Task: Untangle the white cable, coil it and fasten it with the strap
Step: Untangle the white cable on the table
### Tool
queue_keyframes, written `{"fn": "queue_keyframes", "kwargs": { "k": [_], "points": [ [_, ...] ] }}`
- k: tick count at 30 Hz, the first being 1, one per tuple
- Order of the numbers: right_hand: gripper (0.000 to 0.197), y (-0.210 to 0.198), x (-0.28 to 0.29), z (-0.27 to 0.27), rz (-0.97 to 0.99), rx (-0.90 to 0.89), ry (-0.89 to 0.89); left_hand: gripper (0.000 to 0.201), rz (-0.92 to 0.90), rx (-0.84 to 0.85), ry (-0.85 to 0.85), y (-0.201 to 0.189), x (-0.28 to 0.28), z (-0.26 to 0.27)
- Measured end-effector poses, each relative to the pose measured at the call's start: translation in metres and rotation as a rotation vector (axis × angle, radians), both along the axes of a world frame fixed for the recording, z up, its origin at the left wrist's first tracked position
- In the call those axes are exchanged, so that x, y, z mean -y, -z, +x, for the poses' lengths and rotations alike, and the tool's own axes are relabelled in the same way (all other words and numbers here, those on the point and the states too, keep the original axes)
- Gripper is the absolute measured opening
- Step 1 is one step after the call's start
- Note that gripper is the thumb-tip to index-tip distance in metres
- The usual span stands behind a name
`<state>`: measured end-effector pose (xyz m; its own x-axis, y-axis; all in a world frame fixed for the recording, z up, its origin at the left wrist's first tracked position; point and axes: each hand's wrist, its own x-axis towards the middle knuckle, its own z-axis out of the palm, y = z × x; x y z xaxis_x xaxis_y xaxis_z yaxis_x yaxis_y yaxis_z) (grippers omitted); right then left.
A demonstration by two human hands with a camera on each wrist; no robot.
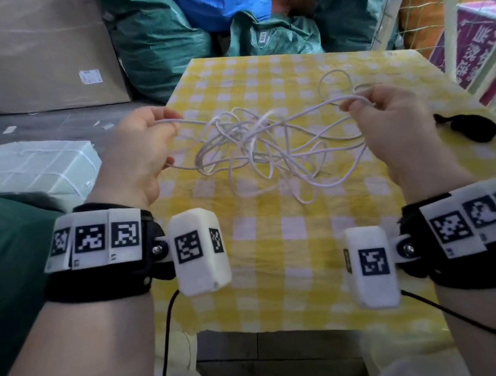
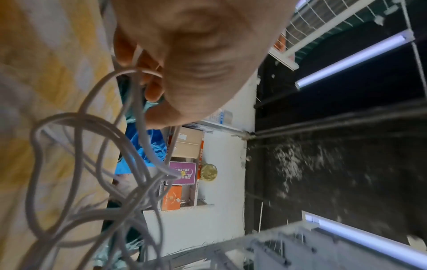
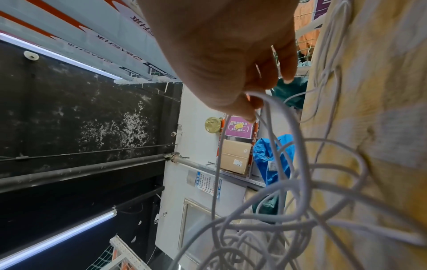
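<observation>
Because the white cable (image 1: 253,143) hangs as a loose knot of loops between the two hands, with its lowest loops on the yellow checked tablecloth (image 1: 282,246), the coming pull turns on a left-to-right axis: the tangle sits about midway, neither hand clearly nearer. From the left hand (image 1: 140,157) two strands run rightward into the knot; its fingers curl round them, and the left wrist view shows the cord passing between the curled fingers (image 2: 150,89). From the right hand (image 1: 389,126), thumb and forefinger pinch a bend of the cable, with a further loop lying on the cloth beyond it, toward the far right. Thin, round, smooth and limp, the cord crosses itself many times, so drawing the hands apart could, I judge, tighten the knot rather than free it. Dark, soft and fabric-like, the black strap (image 1: 473,129) lies on the cloth just right of the right hand, untouched.
</observation>
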<state>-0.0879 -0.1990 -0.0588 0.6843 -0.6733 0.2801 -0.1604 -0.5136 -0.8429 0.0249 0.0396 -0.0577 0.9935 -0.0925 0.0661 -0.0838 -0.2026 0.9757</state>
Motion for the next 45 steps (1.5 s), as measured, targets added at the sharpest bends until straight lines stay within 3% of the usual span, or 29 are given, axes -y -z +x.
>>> {"fn": "queue_keyframes", "kwargs": {
  "k": [2, 4, 6, 8, 10, 13, 16, 20, 24, 27, 31, 35, 41, 45],
  "points": [
    [0.013, -0.002, -0.002, -0.001, -0.061, -0.049, -0.029, 0.021, 0.233, 0.094, 0.049, 0.001, 0.000, -0.003],
    [0.033, -0.006, -0.004, -0.005, -0.192, -0.142, -0.058, 0.043, 0.506, 0.233, 0.036, 0.000, -0.002, -0.006],
    [0.055, -0.010, -0.011, -0.010, -0.368, -0.243, -0.102, 0.054, 0.644, 0.368, 0.098, -0.005, -0.001, -0.011],
    [0.062, -0.014, -0.022, -0.011, -0.478, -0.254, -0.184, 0.044, 0.607, 0.334, 0.263, -0.007, 0.003, -0.017],
    [0.055, -0.017, -0.033, -0.012, -0.511, -0.249, -0.300, 0.029, 0.520, 0.194, 0.451, -0.009, 0.005, -0.024],
    [0.040, -0.016, -0.046, -0.014, -0.478, -0.346, -0.519, 0.025, 0.511, 0.107, 0.616, -0.008, 0.005, -0.029],
    [0.032, -0.015, -0.047, -0.015, -0.250, -0.404, -0.701, 0.021, 0.476, 0.083, 0.621, -0.006, 0.009, -0.029],
    [0.024, -0.014, -0.049, -0.016, -0.060, -0.387, -0.775, 0.013, 0.406, 0.035, 0.504, -0.003, 0.016, -0.028],
    [0.020, -0.011, -0.052, -0.014, -0.141, -0.378, -0.783, 0.006, 0.313, -0.006, 0.521, -0.005, 0.018, -0.031],
    [0.011, -0.011, -0.048, -0.012, -0.206, -0.355, -0.726, 0.021, 0.200, -0.038, 0.520, -0.005, 0.016, -0.027],
    [0.007, -0.013, -0.033, -0.013, -0.376, -0.283, -0.520, 0.019, 0.042, -0.039, 0.419, -0.003, 0.014, -0.024],
    [0.019, -0.010, -0.015, -0.010, -0.480, -0.248, -0.276, 0.019, -0.024, -0.008, 0.367, -0.001, 0.013, -0.020],
    [0.011, -0.007, -0.006, -0.012, -0.568, -0.219, -0.062, 0.026, -0.103, -0.053, 0.477, -0.004, 0.008, -0.020],
    [0.014, -0.010, -0.007, -0.012, -0.527, -0.341, -0.103, 0.020, -0.108, -0.101, 0.550, -0.003, 0.010, -0.022]
  ]
}}
